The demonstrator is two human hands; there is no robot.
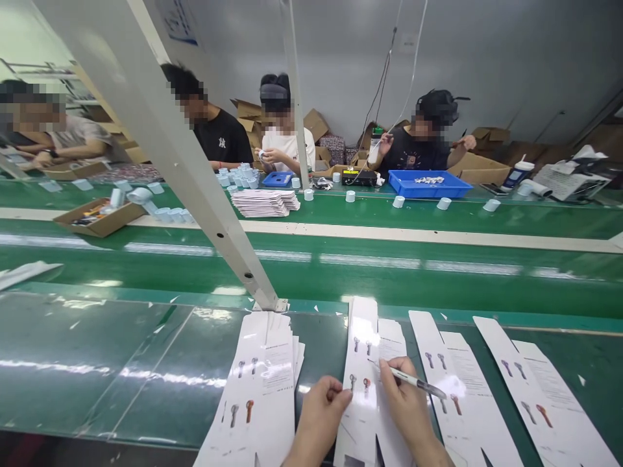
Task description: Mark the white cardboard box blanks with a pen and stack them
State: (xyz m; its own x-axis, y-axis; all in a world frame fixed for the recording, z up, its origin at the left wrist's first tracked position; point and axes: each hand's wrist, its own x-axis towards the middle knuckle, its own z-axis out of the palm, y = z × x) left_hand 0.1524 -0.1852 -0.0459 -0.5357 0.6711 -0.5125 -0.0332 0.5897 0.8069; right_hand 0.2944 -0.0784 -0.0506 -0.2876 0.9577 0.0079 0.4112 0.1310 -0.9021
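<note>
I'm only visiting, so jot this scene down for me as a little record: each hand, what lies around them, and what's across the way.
Left hand: fingertips bent together at the left edge of the middle flat printed carton; grip unclear
Right hand: holds a slim pen-like tool, its thin tip at that carton
Left side: stack of flat printed cartons
Right side: two more flat printed cartons, laid side by side
Across the green belt: co-workers, a large blue tray, pale-blue cylinders
</note>
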